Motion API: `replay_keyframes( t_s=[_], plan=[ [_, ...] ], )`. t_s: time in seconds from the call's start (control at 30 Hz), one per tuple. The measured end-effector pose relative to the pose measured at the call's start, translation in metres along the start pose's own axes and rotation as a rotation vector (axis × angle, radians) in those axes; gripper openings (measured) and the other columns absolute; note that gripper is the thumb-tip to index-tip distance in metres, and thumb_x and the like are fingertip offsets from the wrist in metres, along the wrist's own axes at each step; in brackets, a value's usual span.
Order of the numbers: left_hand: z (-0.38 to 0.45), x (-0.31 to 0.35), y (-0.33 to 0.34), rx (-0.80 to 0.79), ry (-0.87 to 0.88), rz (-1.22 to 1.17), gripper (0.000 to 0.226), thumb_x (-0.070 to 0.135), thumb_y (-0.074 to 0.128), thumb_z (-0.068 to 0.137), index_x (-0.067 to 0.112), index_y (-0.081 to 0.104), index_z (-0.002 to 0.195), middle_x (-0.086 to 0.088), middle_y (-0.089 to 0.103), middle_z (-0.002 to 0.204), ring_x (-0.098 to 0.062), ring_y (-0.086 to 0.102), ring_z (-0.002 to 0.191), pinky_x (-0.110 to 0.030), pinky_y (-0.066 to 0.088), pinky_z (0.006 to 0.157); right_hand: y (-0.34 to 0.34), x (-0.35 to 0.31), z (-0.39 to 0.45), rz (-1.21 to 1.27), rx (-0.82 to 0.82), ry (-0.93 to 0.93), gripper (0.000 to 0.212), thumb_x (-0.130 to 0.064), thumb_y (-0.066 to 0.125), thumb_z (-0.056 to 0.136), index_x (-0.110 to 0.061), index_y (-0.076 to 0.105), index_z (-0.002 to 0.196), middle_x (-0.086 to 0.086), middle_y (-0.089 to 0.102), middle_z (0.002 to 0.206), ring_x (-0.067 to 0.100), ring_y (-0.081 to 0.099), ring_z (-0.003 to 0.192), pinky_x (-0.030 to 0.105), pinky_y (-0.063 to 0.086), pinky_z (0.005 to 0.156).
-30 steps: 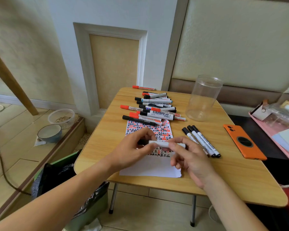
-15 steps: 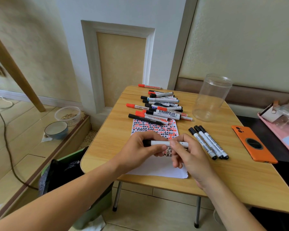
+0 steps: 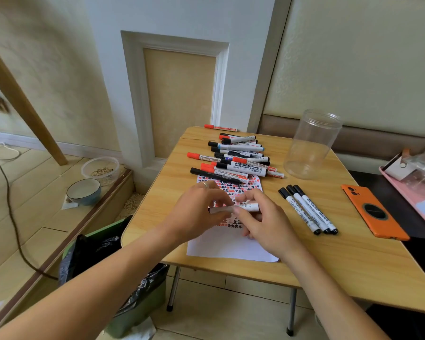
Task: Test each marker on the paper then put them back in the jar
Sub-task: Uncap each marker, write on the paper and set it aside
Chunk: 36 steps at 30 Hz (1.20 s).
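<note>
While both hands hold one marker (image 3: 233, 208) level over the paper (image 3: 231, 246), the step in hand looks like pulling the cap off, or pressing it back on; which of the two I cannot tell. The left hand (image 3: 196, 214) has its grip clamped on the marker's left end, the right hand (image 3: 263, 222) has its grip pinched on the white barrel. To do it well, I would pull straight along the barrel, not bend it, keep the nib off the fingers, and make the test stroke on the bare white strip at the paper's 6 o'clock edge, since the upper part is already thick with red and black marks.

At 12 o'clock from the hands lies the pile (image 3: 233, 158) of red and black markers; at 3 o'clock three black markers (image 3: 307, 209) lie side by side, well apart from the pile. The jar (image 3: 312, 146) stands upright and looks empty, at 1 o'clock on the desk (image 3: 353, 271). An orange phone (image 3: 373, 212) lies farther toward 3 o'clock.

Against half a second ago, the hands sit closer together and more of the barrel is covered by fingers; the dark left end that showed then is now hidden. Pile, trio and jar have not moved.
</note>
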State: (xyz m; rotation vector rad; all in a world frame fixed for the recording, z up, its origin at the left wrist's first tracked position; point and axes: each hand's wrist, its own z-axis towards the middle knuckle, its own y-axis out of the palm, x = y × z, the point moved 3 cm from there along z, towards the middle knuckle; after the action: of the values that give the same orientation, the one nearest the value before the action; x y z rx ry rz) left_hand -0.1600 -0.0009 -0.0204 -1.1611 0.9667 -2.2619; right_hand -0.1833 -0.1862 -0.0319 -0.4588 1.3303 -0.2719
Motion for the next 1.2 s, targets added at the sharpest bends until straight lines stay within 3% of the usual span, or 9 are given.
replay_keyframes(
  t_s=[0.1,0.17,0.23,0.3,0.4,0.6,0.87,1.03,1.2],
  plan=[
    [-0.003,-0.004,-0.004,0.052,-0.022,0.088,0.012,0.029,0.074,0.089,0.027,0.073,0.100,0.008,0.059,0.099,-0.011,0.057,0.082,-0.031,0.048,0.064,0.003,-0.005,0.008,-0.142,0.031,-0.060,0.041,-0.041,0.068,0.096,-0.038,0.045,0.130,-0.006,0.067,0.098,0.018,0.063,0.071,0.035,0.051,0.064],
    [-0.004,-0.011,-0.013,0.103,-0.042,0.156,0.012,0.027,0.072,0.091,0.025,0.072,0.102,0.007,0.062,0.100,-0.013,0.058,0.080,-0.031,0.047,0.062,0.002,-0.001,0.016,-0.307,0.025,-0.062,0.060,-0.049,0.066,0.095,-0.036,0.035,0.145,-0.006,0.058,0.126,0.008,0.060,0.104,0.028,0.051,0.086],
    [-0.006,-0.019,-0.023,0.143,-0.072,0.183,0.012,0.025,0.070,0.093,0.024,0.071,0.104,0.008,0.064,0.100,-0.013,0.059,0.081,-0.033,0.052,0.065,0.005,0.006,0.023,-0.530,-0.027,-0.052,0.070,-0.060,0.057,0.096,-0.032,0.030,0.154,-0.006,0.042,0.150,0.013,0.039,0.138,0.036,0.038,0.111],
    [-0.010,-0.030,-0.033,0.181,-0.113,0.203,0.012,0.024,0.069,0.093,0.027,0.070,0.105,0.011,0.065,0.098,-0.012,0.059,0.083,-0.036,0.054,0.066,0.015,0.014,0.027,-0.704,-0.112,-0.047,0.072,-0.066,0.045,0.098,-0.032,0.028,0.158,-0.008,0.027,0.162,0.016,0.019,0.152,0.039,0.018,0.121],
    [-0.021,-0.049,-0.052,0.252,-0.182,0.263,0.015,0.024,0.067,0.092,0.031,0.068,0.105,0.013,0.065,0.094,-0.014,0.059,0.081,-0.036,0.052,0.062,0.026,0.020,0.030,-0.779,-0.177,-0.010,0.067,-0.069,0.034,0.100,-0.039,0.027,0.159,-0.008,0.014,0.169,0.014,0.004,0.156,0.042,0.003,0.124],
    [-0.053,-0.113,-0.101,0.366,-0.401,0.363,0.009,0.025,0.066,0.091,0.031,0.068,0.097,0.009,0.067,0.088,-0.016,0.058,0.077,-0.037,0.051,0.060,0.026,0.022,0.029,-0.836,-0.221,0.000,0.059,-0.070,0.023,0.099,-0.057,0.013,0.156,-0.010,0.003,0.171,0.013,-0.003,0.157,0.042,-0.004,0.124],
    [-0.117,-0.195,-0.091,-0.091,-0.784,0.308,0.009,0.022,0.074,0.086,0.025,0.067,0.090,0.004,0.070,0.092,-0.015,0.066,0.085,-0.031,0.056,0.076,0.026,0.023,0.029,-0.877,-0.219,-0.014,0.060,-0.078,0.009,0.092,-0.066,0.016,0.150,-0.019,0.006,0.170,0.009,-0.001,0.156,0.040,0.001,0.124],
    [-0.142,-0.218,-0.062,-0.316,-0.859,0.169,0.020,0.023,0.074,0.089,0.019,0.071,0.109,0.002,0.070,0.108,-0.014,0.065,0.098,-0.029,0.055,0.088,0.028,0.027,0.029,-0.870,-0.195,-0.024,0.057,-0.079,0.014,0.093,-0.067,0.021,0.149,-0.020,0.010,0.169,0.007,0.003,0.155,0.042,0.004,0.124],
    [-0.133,-0.225,-0.064,-0.197,-0.861,0.148,0.027,0.028,0.071,0.093,0.018,0.067,0.118,-0.001,0.070,0.114,-0.019,0.065,0.104,-0.036,0.055,0.094,0.032,0.028,0.032,-0.865,-0.186,-0.031,0.057,-0.081,0.015,0.094,-0.067,0.021,0.148,-0.022,0.012,0.168,0.006,0.004,0.155,0.043,0.006,0.124]
  ],
)
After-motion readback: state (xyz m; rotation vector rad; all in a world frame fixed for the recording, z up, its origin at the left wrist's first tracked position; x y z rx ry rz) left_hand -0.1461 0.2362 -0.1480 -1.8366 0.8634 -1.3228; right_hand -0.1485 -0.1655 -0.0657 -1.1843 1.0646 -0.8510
